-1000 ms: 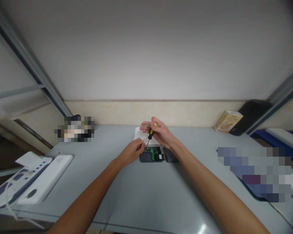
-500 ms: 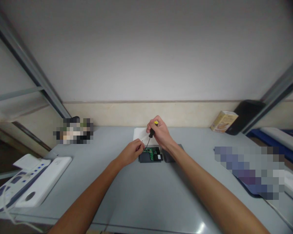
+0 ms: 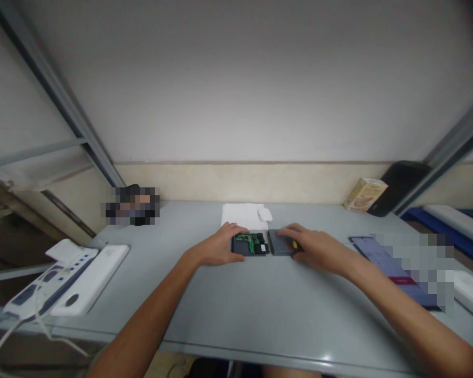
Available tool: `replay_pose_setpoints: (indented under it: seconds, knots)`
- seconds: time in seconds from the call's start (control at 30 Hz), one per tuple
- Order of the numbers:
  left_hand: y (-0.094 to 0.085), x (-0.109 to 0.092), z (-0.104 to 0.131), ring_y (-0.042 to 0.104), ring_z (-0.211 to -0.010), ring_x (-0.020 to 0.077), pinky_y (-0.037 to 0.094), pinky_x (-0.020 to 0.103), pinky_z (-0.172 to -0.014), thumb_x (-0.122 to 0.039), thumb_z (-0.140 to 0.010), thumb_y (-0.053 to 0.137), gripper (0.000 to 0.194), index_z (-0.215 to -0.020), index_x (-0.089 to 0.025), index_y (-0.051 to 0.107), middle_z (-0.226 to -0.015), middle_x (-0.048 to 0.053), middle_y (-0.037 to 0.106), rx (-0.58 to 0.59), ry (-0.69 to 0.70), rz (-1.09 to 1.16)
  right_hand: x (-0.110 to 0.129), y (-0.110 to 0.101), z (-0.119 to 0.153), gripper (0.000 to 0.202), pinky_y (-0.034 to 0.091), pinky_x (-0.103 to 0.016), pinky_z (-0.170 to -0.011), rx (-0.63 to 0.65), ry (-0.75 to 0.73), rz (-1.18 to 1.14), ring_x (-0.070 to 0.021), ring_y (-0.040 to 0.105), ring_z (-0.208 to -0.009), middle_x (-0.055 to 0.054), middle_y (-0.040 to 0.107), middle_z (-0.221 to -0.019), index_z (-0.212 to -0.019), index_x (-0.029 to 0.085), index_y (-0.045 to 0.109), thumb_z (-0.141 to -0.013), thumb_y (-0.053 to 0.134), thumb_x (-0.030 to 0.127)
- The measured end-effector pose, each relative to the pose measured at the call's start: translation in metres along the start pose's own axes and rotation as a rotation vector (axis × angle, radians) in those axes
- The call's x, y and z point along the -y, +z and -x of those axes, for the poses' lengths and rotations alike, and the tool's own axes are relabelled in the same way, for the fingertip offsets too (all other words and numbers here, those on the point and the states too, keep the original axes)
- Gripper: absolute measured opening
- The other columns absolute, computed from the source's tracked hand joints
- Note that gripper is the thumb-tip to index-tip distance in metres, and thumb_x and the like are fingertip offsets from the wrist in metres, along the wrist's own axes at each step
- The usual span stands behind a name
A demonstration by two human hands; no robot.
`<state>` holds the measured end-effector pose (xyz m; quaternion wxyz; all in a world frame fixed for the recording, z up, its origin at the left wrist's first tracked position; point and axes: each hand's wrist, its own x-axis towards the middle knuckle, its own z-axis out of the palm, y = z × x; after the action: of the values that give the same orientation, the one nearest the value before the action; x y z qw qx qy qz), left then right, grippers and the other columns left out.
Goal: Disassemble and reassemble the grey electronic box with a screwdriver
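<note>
A dark device half with a green circuit board (image 3: 252,244) lies near the middle of the table. My left hand (image 3: 222,245) grips its left end, thumb at the near edge and fingers at the far edge. Just to its right sits a dark grey casing piece (image 3: 278,244). My right hand (image 3: 309,245) is over the right part of that piece, fingers bent around it. The yellow end of a screwdriver (image 3: 295,244) shows between the right fingers; the rest of the tool is mostly hidden.
White paper (image 3: 240,214) and a small white object (image 3: 265,214) lie behind the parts. A power strip (image 3: 51,278) and white box (image 3: 92,281) stand left. At right are a tablet (image 3: 398,273), yellow box (image 3: 365,195) and black object (image 3: 400,184).
My right hand has moved down and right, from holding the screwdriver upright over the board to the casing piece. My left hand has spread to grip the board half's end. The view has shifted slightly.
</note>
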<state>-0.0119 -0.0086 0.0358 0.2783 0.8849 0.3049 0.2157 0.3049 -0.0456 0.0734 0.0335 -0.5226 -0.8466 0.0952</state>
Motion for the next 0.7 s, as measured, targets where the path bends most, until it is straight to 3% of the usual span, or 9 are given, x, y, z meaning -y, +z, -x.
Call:
replay_pose_setpoints:
  seconds: [0.07,0.23,0.57,0.7]
  knots:
    - [0.003,0.002,-0.001,0.049,-0.119,0.0286,0.036,0.047,-0.109,-0.033,-0.073,0.084,0.069,-0.135,-0.026,0.054,-0.124,0.010,0.058,-0.012,-0.010,0.020,-0.008,0.005,-0.002,0.065,0.049,-0.034,-0.080,0.007,-0.013,0.006,-0.0261,0.069,-0.098,-0.006,0.062,-0.133,-0.137,0.032,0.057,-0.075,0.068,0.016]
    - [0.011,0.006,-0.003,0.051,-0.116,0.0275,0.039,0.045,-0.106,-0.037,-0.071,0.086,0.070,-0.133,-0.024,0.056,-0.122,0.010,0.058,-0.060,-0.026,0.057,-0.002,-0.009,-0.010,0.054,0.048,-0.039,-0.092,0.022,-0.042,-0.070,-0.0294,0.065,-0.112,-0.006,0.069,-0.127,-0.135,0.031,0.061,-0.081,0.066,0.026]
    - [0.021,0.003,-0.006,0.053,-0.118,0.0292,0.035,0.050,-0.111,-0.034,-0.068,0.087,0.070,-0.130,-0.023,0.056,-0.126,0.011,0.058,-0.117,-0.061,0.071,0.024,0.017,0.001,0.062,0.050,-0.035,-0.077,-0.050,-0.140,0.024,-0.0239,0.070,-0.088,-0.011,0.059,-0.133,-0.143,0.031,0.053,-0.082,0.066,0.022]
    - [0.018,0.000,-0.004,0.052,-0.121,0.0291,0.042,0.048,-0.107,-0.032,-0.061,0.091,0.093,-0.143,-0.028,0.047,-0.138,0.012,0.052,-0.081,-0.096,0.200,0.035,0.019,-0.005,0.060,0.049,-0.036,-0.074,-0.058,-0.159,0.032,-0.0244,0.070,-0.086,-0.012,0.060,-0.129,-0.141,0.029,0.055,-0.083,0.068,0.025]
